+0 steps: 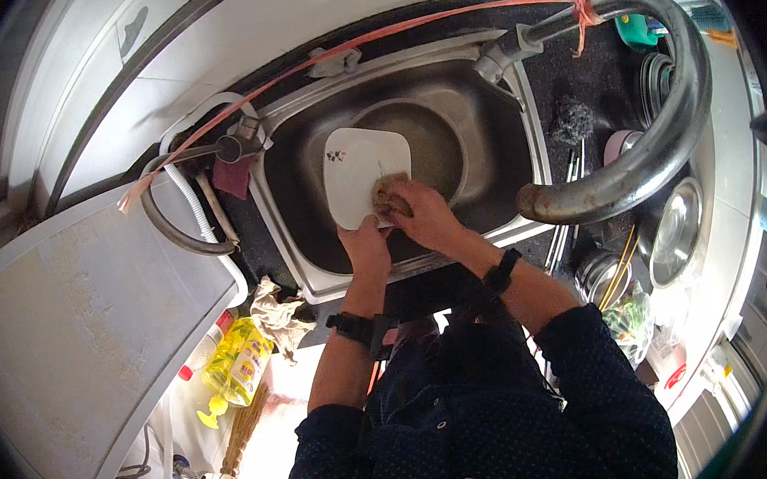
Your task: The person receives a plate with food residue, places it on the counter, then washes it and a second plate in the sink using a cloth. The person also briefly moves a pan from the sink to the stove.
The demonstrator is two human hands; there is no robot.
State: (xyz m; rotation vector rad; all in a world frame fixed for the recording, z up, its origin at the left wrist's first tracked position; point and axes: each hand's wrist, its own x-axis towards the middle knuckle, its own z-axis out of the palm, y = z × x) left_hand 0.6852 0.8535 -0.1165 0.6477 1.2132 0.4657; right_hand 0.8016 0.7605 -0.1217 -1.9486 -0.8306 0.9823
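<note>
Over a stainless steel sink [503,210], my left hand [365,249] grips the near edge of a white rounded-square plate [358,174]. A small dark printed motif marks the plate's far left corner. My right hand [425,216] holds a brown scrubbing sponge [390,195] against the plate's near right part. The fingers of that hand cover some of the sponge. Under the left hand, the fingers supporting the plate's underside are mostly hidden.
A thick curved metal faucet pipe [623,197] arches over the right counter, beside metal bowls [677,233] and several chopsticks [561,225]. At left are a grey rag [278,315] and a yellow dish soap bottle [239,362]. A pink cord [407,23] stretches across the back.
</note>
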